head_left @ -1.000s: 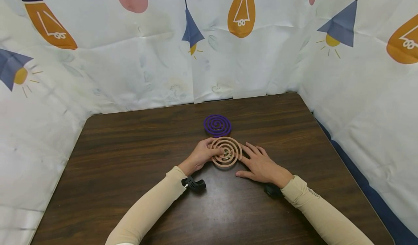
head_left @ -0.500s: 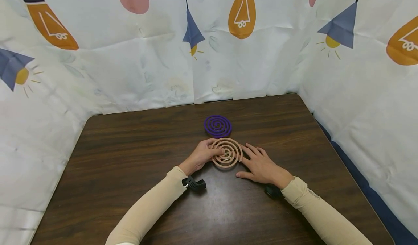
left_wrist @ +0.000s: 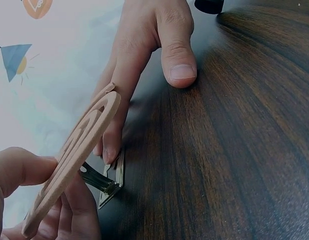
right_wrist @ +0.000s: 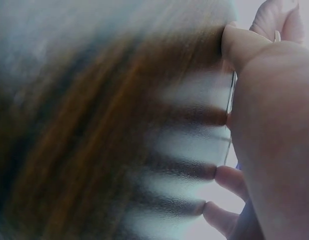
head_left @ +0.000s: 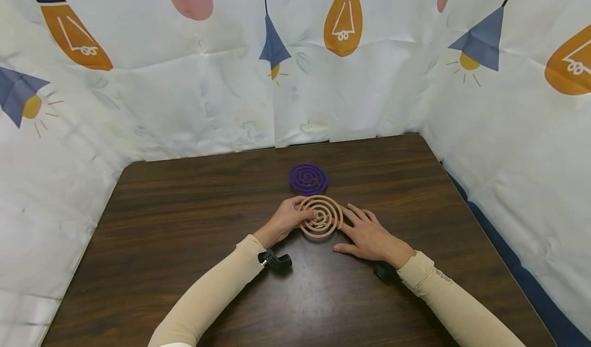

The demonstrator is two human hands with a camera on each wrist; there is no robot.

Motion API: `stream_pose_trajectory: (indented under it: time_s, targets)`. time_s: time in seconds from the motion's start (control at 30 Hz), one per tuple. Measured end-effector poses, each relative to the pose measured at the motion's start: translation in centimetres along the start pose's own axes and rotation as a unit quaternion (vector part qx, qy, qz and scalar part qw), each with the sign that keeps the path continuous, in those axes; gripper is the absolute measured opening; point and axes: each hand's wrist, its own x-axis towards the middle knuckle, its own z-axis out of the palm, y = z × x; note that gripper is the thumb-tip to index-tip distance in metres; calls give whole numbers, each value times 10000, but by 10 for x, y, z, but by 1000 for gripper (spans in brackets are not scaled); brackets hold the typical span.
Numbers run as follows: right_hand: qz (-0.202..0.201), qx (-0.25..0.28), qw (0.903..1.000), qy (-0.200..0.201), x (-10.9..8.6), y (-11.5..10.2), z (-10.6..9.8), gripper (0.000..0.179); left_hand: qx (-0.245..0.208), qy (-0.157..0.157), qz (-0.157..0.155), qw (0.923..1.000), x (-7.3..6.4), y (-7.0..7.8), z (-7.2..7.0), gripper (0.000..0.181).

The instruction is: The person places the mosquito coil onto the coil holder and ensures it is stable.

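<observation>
A tan mosquito coil (head_left: 318, 237) is pinched in the left hand (head_left: 282, 223), with the thumb on its upper face and the other fingers beneath. In the left wrist view, the coil (left_wrist: 77, 159) tilts above a small metal stand (left_wrist: 100, 181), whose raised prong reaches the coil's underside. The right hand (head_left: 371, 238) lies palm down with its fingers extended at the coil's right side. One of its fingertips (left_wrist: 110, 154) presses by the stand's flat base on the table. Just behind the tan coil lies a purple mosquito coil (head_left: 308, 179).
The brown wood-grain table (head_left: 184, 224) extends around both hands. White cloth (head_left: 203, 90) printed with lamps and bulbs hangs behind the table and along its sides. A black wrist mount (head_left: 275, 261) sits under the left wrist, another (head_left: 385, 271) under the right.
</observation>
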Motion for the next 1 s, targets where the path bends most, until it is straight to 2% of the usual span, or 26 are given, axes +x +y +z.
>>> stream_pose_trajectory:
  time_s: [0.4, 0.63, 1.0]
  targets:
    - [4, -10, 10000, 8, -1, -2, -1, 74, 152, 51, 51, 9999, -1, 2, 1, 53]
    - [4, -24, 10000, 39, -2, -2, -1, 73, 440, 102, 76, 9989, -2, 3, 1, 54]
    - [-3, -49, 10000, 43, -3, -3, -2, 74, 650, 200, 111, 9976, -1, 2, 2, 56]
